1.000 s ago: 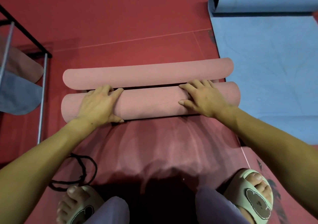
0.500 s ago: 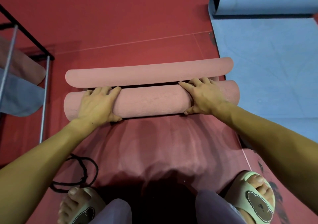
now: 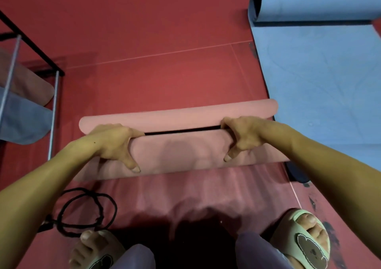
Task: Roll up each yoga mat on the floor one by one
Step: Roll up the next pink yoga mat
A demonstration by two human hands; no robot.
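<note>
Both hands are now gripping the pink mat roll (image 3: 181, 155) instead of lying flat on it as they were a moment ago: the left hand (image 3: 115, 142) and right hand (image 3: 241, 138) are curling over its far side, thumbs pointing near. The roll is sitting closer, the mat's last flap (image 3: 177, 115) lying just beyond. A blue mat (image 3: 321, 78) is lying far right on the floor (image 3: 144, 31).

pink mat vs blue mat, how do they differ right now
The pink mat is rolled almost fully, with only a short end strip left flat; the blue mat lies mostly flat, with a roll at its far end. Both hands, left hand and right hand, grip the pink mat; nothing touches the blue mat. Both lie on the red floor.
</note>
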